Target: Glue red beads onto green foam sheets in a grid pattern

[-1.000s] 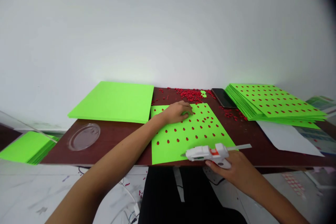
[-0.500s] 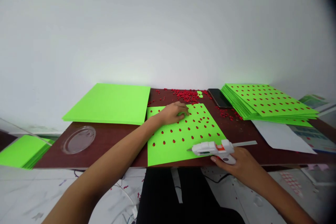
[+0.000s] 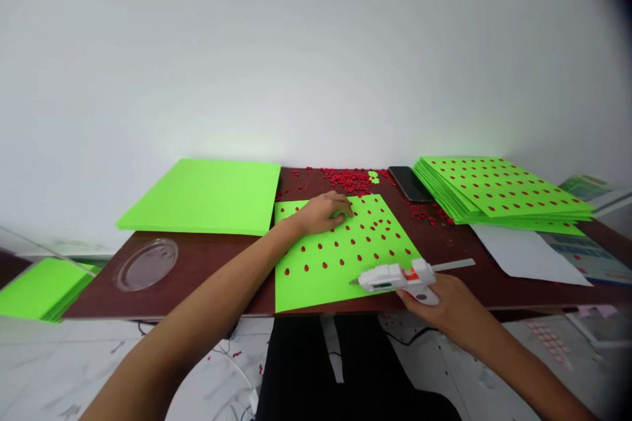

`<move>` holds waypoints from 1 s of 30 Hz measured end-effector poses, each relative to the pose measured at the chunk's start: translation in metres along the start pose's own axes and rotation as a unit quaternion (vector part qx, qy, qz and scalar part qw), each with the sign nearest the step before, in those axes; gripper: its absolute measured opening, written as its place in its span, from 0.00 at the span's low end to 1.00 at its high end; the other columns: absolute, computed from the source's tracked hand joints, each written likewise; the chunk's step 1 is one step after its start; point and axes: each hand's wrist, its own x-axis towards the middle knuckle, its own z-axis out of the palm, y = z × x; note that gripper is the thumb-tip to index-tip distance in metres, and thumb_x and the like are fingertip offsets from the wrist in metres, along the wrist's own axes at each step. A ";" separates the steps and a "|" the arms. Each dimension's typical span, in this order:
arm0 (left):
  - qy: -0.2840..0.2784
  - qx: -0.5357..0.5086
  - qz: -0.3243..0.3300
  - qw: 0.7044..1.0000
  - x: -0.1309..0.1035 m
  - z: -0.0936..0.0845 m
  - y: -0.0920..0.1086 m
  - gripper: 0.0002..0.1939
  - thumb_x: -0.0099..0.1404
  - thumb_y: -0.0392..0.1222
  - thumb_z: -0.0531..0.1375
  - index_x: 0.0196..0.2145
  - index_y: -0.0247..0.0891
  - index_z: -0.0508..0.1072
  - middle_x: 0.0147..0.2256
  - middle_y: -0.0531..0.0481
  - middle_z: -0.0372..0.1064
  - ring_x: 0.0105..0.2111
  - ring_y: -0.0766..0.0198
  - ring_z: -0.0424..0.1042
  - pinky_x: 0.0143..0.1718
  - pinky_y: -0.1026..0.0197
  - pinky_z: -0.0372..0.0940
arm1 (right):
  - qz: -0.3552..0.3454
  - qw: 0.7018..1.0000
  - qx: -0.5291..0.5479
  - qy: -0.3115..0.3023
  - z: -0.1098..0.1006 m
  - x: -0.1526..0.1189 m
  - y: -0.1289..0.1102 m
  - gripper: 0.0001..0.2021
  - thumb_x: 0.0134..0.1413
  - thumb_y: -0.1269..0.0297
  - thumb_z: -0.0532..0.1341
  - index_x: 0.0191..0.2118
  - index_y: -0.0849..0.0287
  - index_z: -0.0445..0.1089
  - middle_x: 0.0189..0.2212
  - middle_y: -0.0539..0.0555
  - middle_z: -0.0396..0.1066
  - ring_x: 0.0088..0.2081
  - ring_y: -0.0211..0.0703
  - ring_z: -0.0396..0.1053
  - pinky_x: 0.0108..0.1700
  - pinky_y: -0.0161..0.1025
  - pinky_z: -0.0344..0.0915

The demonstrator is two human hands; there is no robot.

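Observation:
A bright green sheet (image 3: 316,289) with rows of small red teardrop-shaped pieces lies on the dark red table. My left hand (image 3: 323,212) rests on its upper part, fingers bent and thumb apart from them, nothing visible between. Just right of those fingertips, several loose red pieces (image 3: 380,225) sit closer together than the rows. My right hand (image 3: 442,302) grips a white glue gun (image 3: 395,277) by its handle at the sheet's lower right. The gun's nozzle points left, over the bare strip below the lowest row. A glue stick (image 3: 454,264) juts from its back.
Plain green sheets (image 3: 207,194) are stacked at left, above a clear plastic lid (image 3: 148,264). Scattered red pieces (image 3: 348,179) and a phone (image 3: 411,184) lie at the back. Dotted green sheets (image 3: 498,184) are piled at right, over white paper (image 3: 526,253). More green sheets (image 3: 44,286) sit lower left.
The whole view has shifted slightly left. The glue gun has tilted and drawn a little leftward in my right hand; my left hand stays at the same spot on the sheet.

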 end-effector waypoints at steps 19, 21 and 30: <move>0.004 0.000 0.001 1.000 0.000 0.000 0.000 0.16 0.67 0.28 0.58 0.47 0.38 0.80 0.50 0.42 0.76 0.51 0.54 0.75 0.56 0.51 0.68 | 0.000 0.999 -0.049 -0.007 -0.007 0.001 0.004 0.14 0.61 0.55 0.63 0.26 0.55 0.74 0.23 0.52 0.76 0.26 0.47 0.73 0.31 0.40 0.65; 0.003 0.000 0.001 1.000 0.000 0.000 0.000 0.16 0.66 0.28 0.58 0.47 0.38 0.80 0.50 0.43 0.76 0.51 0.55 0.75 0.56 0.51 0.68 | 0.006 0.999 -0.047 -0.001 -0.007 0.000 0.006 0.13 0.60 0.55 0.63 0.27 0.55 0.75 0.24 0.52 0.77 0.26 0.47 0.74 0.31 0.40 0.66; 0.003 -0.002 0.001 1.000 0.000 0.001 -0.001 0.16 0.66 0.29 0.58 0.47 0.38 0.80 0.50 0.43 0.76 0.51 0.54 0.75 0.56 0.51 0.67 | -0.012 0.999 0.004 -0.044 -0.009 0.002 -0.011 0.14 0.63 0.55 0.60 0.32 0.53 0.80 0.25 0.53 0.79 0.27 0.49 0.75 0.33 0.41 0.69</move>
